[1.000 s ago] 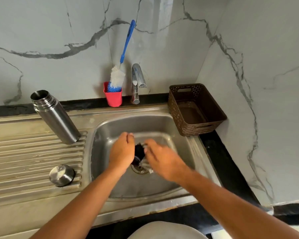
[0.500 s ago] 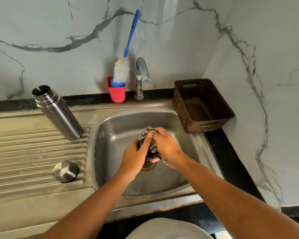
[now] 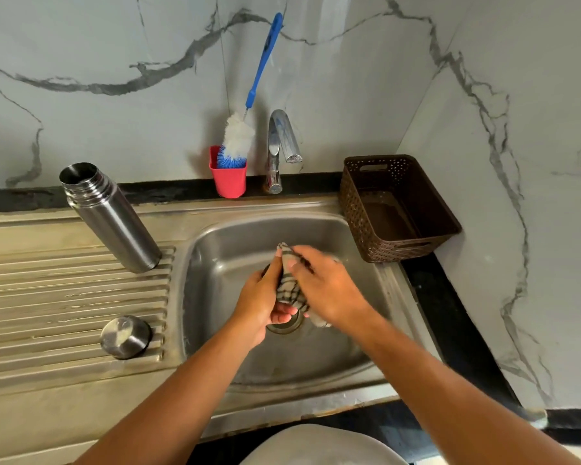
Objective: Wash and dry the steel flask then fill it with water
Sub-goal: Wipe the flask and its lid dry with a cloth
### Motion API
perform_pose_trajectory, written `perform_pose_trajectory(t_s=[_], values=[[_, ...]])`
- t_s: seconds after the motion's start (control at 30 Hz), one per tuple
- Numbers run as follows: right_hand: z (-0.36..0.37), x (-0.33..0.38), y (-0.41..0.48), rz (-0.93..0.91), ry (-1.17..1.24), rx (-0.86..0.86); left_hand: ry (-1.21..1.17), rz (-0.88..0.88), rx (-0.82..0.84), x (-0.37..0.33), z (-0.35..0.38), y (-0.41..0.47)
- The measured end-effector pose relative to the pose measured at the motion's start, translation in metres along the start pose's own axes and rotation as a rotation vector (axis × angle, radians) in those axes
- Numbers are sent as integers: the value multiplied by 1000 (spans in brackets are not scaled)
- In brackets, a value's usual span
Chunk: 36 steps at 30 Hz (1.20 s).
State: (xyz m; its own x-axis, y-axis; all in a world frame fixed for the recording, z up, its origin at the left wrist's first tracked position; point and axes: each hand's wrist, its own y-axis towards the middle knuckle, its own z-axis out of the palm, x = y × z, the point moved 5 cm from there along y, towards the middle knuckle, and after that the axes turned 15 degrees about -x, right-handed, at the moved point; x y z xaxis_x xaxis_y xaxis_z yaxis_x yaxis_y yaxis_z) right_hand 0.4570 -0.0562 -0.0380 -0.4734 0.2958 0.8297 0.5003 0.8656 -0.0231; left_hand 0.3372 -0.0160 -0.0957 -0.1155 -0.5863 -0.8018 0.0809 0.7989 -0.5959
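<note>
The steel flask [image 3: 111, 219] stands open-mouthed on the drainboard, left of the sink basin [image 3: 319, 236]. Its round steel cap [image 3: 125, 336] lies nearer me on the ridges. Over the drain, my left hand [image 3: 260, 302] grips a small dark part [image 3: 267, 270], which is mostly hidden. My right hand [image 3: 329, 290] grips a grey striped cloth [image 3: 291, 286] that is wrapped round that part. Both hands are close together above the basin.
The tap [image 3: 279, 146] is at the back of the sink with no water seen running. A blue-handled bottle brush [image 3: 249, 95] stands in a red cup [image 3: 228, 177]. A brown plastic basket [image 3: 399, 209] sits at the right. The drain [image 3: 285, 325] is below the hands.
The hands have come together and risen a little over the drain. The striped cloth is now wound round the dark part, which showed bare a second ago.
</note>
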Motion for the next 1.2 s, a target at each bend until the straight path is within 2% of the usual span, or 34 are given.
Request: perform_pose_trajectory(t_s=[0.03,0.1,0.23,0.37,0.43,0.47,0.53,0.6,0.63,0.7,0.77,0.87,0.93,1.0,1.03,1.13,1.2], values=[[5,1,-5,-82,-80,-19,15,-5,4,2,1,-1],[3,1,-8,-130,-160,-67,79,3,37,7,1,-3],[-8,-6,0,-50,-218,-47,132,18,80,10,-4,-5],[-9,-2,-1,68,-93,40,71,2,81,3,-9,-5],[-10,1,-2,67,-52,66,50,11,62,-1,-13,-5],[-12,3,-4,22,-58,50,37,9,51,-1,-14,-4],[-11,13,-9,-191,-157,1,8,-3,26,-2,-15,-3],[4,15,-20,-380,-449,12,5,-23,8,-1,-10,-4],[12,13,-25,-394,-615,26,14,-14,3,0,-8,-5],[16,10,-27,-341,-708,18,49,55,-16,4,-3,-7],[12,7,-19,-230,-570,21,135,175,-75,7,-3,-6],[3,-2,3,137,-322,182,383,432,-149,1,-7,-9],[-3,-3,10,383,-180,285,507,554,-132,-8,-4,-15],[-5,-3,14,437,-172,276,556,590,-101,-11,0,-16],[-4,-3,17,348,-230,214,503,541,-86,-11,1,-15],[8,6,-4,-117,-321,-16,171,218,-104,-8,-4,-6],[14,9,-29,-301,-295,-2,88,46,-93,-3,-9,-4]])
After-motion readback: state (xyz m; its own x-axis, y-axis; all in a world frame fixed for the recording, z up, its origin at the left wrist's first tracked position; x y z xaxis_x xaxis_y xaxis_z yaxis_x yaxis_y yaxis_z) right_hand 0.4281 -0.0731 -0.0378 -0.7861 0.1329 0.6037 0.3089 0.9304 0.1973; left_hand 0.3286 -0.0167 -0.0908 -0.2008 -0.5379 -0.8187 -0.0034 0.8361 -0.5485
